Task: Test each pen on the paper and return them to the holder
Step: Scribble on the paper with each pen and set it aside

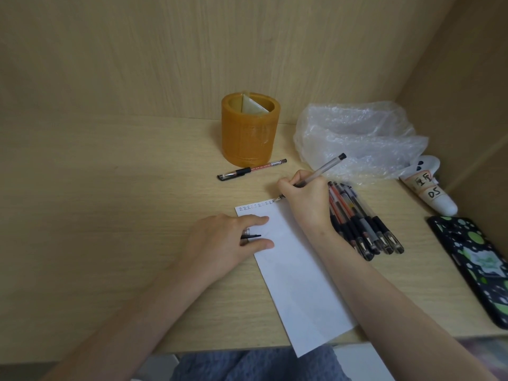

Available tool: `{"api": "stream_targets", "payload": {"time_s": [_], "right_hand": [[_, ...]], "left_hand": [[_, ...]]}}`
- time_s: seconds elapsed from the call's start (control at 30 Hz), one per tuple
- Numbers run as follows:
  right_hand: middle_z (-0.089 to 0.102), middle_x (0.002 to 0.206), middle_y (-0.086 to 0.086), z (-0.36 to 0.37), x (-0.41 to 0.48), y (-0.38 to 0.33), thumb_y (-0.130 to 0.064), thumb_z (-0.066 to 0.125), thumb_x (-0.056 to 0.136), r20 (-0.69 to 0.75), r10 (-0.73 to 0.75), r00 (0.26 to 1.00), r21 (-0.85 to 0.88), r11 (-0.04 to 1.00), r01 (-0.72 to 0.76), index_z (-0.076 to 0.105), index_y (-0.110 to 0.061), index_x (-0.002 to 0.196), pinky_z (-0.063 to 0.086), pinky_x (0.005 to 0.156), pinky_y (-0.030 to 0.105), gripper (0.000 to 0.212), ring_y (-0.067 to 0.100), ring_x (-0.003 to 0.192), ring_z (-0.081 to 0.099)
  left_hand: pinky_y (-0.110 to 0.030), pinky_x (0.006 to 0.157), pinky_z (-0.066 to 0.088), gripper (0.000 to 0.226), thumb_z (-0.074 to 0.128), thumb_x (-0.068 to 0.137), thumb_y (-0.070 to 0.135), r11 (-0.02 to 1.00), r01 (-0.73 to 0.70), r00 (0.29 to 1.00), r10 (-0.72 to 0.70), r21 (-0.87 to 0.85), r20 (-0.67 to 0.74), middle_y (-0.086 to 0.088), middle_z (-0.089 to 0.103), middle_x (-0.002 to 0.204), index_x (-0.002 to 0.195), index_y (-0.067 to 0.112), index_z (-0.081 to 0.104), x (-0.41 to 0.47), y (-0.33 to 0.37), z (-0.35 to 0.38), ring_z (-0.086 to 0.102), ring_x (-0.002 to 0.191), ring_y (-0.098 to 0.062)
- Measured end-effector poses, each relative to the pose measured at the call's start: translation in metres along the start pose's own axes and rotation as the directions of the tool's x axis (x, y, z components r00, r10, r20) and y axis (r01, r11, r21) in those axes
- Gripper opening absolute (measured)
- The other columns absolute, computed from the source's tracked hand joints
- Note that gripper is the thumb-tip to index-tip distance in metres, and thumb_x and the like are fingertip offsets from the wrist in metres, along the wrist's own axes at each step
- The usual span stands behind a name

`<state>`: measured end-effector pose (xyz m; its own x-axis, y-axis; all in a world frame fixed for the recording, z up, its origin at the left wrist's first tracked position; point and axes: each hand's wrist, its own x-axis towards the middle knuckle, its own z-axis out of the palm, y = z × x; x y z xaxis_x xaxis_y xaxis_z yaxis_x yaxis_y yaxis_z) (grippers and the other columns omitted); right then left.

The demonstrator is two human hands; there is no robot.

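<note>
My right hand (305, 198) grips a clear pen (323, 168) with a black end, its tip touching the top right corner of the white paper strip (299, 273), where a row of small written marks runs along the edge. My left hand (228, 240) lies flat on the paper's left side and holds a pen cap (250, 235) between its fingers. The orange round holder (250, 130) stands at the back and shows no pens inside. One capped pen (251, 169) lies in front of it. Several capped pens (362, 218) lie bundled to the right of my right hand.
A crumpled clear plastic bag (357, 136) sits at the back right. A white tube with handwritten labels (428, 185) and a black phone with green spots (478, 265) lie along the right wall. Wooden walls close in the desk (110, 215) behind and to the right.
</note>
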<state>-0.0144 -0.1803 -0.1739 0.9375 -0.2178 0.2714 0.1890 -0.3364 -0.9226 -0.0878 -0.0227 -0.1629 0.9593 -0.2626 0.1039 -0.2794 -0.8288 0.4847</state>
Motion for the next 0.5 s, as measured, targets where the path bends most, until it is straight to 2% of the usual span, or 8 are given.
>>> {"api": "stream_targets", "payload": {"time_s": [0.1, 0.2, 0.27, 0.5], "right_hand": [[0.043, 0.048, -0.003, 0.0006, -0.0002, 0.0005, -0.003, 0.061, 0.078, 0.000, -0.008, 1.000, -0.018, 1.000, 0.008, 0.046, -0.010, 0.050, 0.034, 0.050, 0.012, 0.033, 0.004, 0.047, 0.037], [0.044, 0.048, -0.003, 0.0009, -0.0008, 0.0007, -0.004, 0.061, 0.078, -0.008, -0.009, 1.000, -0.023, 1.000, 0.009, 0.047, -0.009, 0.050, 0.034, 0.049, 0.013, 0.032, 0.003, 0.045, 0.038], [0.043, 0.048, -0.003, 0.0010, -0.0003, 0.0007, -0.003, 0.060, 0.078, -0.018, -0.007, 1.000, -0.020, 1.000, 0.006, 0.046, -0.009, 0.050, 0.033, 0.048, 0.013, 0.032, 0.003, 0.044, 0.037], [0.042, 0.050, -0.001, 0.0014, 0.0006, 0.0018, -0.004, 0.060, 0.079, -0.028, -0.002, 1.000, -0.013, 1.000, 0.002, 0.045, -0.009, 0.052, 0.035, 0.051, 0.018, 0.031, 0.007, 0.048, 0.038]], "left_hand": [[-0.023, 0.074, 0.044, 0.050, 0.052, 0.075, 0.066, 1.000, 0.002, 1.000, -0.002, -0.001, 0.002, 0.013, 0.063, 0.076, 0.122, 0.047, 0.052, -0.0003, -0.0003, 0.0002, 0.059, 0.084, -0.004], [-0.020, 0.070, 0.040, 0.050, 0.053, 0.075, 0.065, 1.000, 0.006, 1.000, -0.006, 0.002, 0.002, 0.016, 0.050, 0.065, 0.122, 0.047, 0.052, -0.0001, 0.0003, 0.0006, 0.053, 0.074, -0.002], [-0.019, 0.069, 0.039, 0.050, 0.052, 0.075, 0.066, 1.000, 0.008, 1.000, -0.008, 0.008, 0.004, 0.016, 0.048, 0.065, 0.122, 0.047, 0.051, 0.0002, 0.0005, 0.0005, 0.052, 0.075, -0.001], [-0.019, 0.069, 0.042, 0.050, 0.052, 0.075, 0.066, 1.000, 0.005, 1.000, -0.005, -0.011, -0.008, 0.014, 0.059, 0.071, 0.122, 0.048, 0.051, -0.0008, -0.0004, 0.0002, 0.054, 0.076, 0.000]]}}
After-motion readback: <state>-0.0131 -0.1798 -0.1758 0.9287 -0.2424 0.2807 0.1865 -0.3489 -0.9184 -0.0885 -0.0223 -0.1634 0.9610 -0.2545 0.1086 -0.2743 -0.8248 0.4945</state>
